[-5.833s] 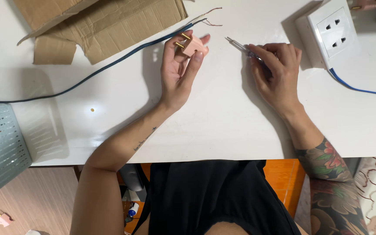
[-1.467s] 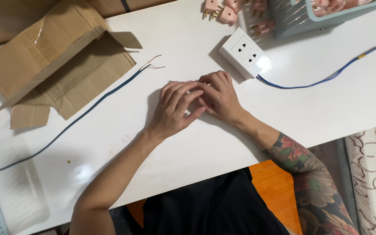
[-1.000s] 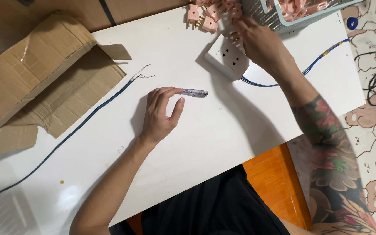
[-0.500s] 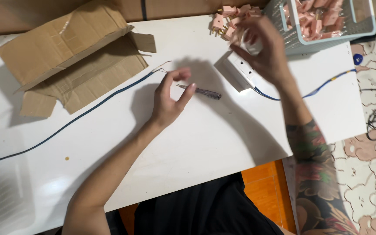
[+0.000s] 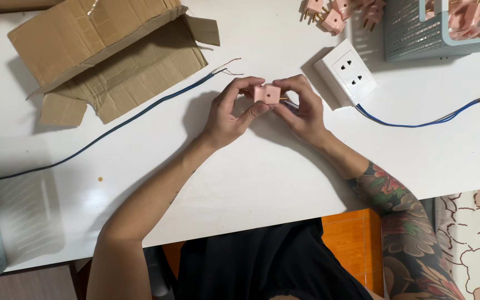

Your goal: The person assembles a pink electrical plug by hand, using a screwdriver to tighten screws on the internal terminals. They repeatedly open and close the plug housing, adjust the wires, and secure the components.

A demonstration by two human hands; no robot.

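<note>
- One pink plug (image 5: 266,93) sits mid-table, pinched between left hand (image 5: 230,113) and right hand (image 5: 301,108).
- One white socket box (image 5: 345,73) lies at 2 o'clock of it.
- One torn brown cardboard box (image 5: 109,50) lies at 10 o'clock.
- One grey basket (image 5: 423,33) of pink plugs sits at 1 o'clock.

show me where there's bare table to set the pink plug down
Bare white tabletop lies between both hands and the near edge, and between the dark cable and that edge. Right of the white socket box, below the blue wires, is free too. Crowded: the flattened cardboard box and grey mesh basket with loose pink plugs.
</note>
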